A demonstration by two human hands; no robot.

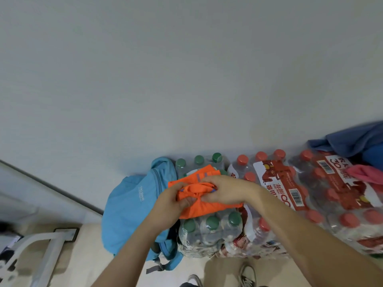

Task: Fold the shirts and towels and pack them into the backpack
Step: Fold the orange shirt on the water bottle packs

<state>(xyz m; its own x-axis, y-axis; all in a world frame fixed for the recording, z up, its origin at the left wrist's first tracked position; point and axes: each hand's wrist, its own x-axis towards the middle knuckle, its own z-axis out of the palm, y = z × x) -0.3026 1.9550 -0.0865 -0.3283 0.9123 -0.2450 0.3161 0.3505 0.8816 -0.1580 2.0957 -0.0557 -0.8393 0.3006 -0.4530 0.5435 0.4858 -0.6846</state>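
An orange shirt [207,208] lies bunched on top of a pack of green-capped water bottles [211,228]. My left hand [172,201] grips its left edge, thumb on the cloth. My right hand [226,191] grips a rolled fold of the same shirt from the right. The light blue backpack [128,210] leans against the wall just left of the shirt, its zip running down the top. A blue cloth [350,141] and a pink cloth [364,172] lie on the bottle packs at the far right.
Shrink-wrapped packs of red-capped bottles [290,193] fill the right side along the white wall [186,69]. A white metal frame [47,249] stands on the beige floor at the lower left. My shoes [246,276] show at the bottom.
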